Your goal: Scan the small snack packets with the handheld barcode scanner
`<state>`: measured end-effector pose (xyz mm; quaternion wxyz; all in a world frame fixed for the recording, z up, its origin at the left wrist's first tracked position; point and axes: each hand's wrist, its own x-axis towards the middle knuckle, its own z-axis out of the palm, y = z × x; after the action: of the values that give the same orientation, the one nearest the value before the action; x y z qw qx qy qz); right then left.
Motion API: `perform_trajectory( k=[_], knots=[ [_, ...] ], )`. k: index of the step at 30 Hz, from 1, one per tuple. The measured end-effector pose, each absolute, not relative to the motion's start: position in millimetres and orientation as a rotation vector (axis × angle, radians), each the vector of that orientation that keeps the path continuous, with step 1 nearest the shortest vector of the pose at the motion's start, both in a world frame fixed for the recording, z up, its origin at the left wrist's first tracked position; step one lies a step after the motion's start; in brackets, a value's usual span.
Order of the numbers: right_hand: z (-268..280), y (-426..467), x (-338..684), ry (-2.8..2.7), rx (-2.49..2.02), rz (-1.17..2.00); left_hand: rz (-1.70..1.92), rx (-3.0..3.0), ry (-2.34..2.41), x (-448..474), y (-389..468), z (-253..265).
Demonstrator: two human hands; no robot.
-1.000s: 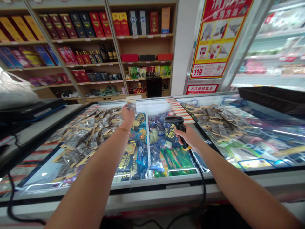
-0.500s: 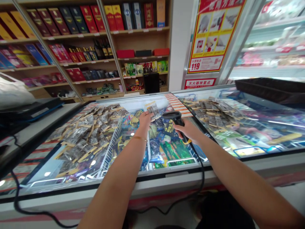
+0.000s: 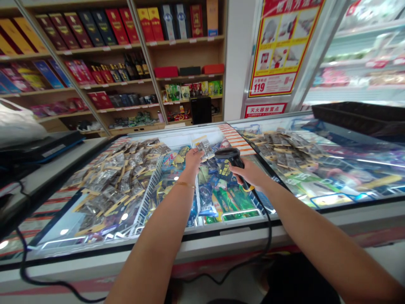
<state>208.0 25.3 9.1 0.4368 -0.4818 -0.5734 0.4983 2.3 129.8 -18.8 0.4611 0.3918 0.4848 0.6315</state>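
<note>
My left hand (image 3: 193, 159) pinches a small clear packet (image 3: 205, 147) with a tan edge and dark contents, held above the glass-topped freezer (image 3: 202, 236). In my right hand (image 3: 248, 172) is a black barcode scanner (image 3: 229, 155), gripped by its handle. The scanner's head points left at the packet, with a short gap between them. A black cable (image 3: 267, 215) runs down from the handle past the freezer's front edge. Many similar packets (image 3: 120, 169) lie heaped on the glass at the left. Another heap of packets (image 3: 284, 150) lies on the right.
Through the glass show wire baskets (image 3: 147, 196) and bagged frozen goods (image 3: 232, 198). A black tray (image 3: 357, 118) sits at the back right. At the left are a white bag (image 3: 19, 122) and a dark device (image 3: 47, 145). Shelves of boxes (image 3: 117, 25) stand behind.
Almost nothing differs. The scanner has shifted very slightly left toward the packet, and both hands keep their holds.
</note>
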Motion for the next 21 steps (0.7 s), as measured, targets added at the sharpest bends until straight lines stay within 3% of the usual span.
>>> perform_trajectory(
  k=[21],
  knots=[
    [10.9,23.6,206.3,-1.423,-1.104,1.279,1.565,1.004,1.238,0.7,129.1,-16.1]
  ],
)
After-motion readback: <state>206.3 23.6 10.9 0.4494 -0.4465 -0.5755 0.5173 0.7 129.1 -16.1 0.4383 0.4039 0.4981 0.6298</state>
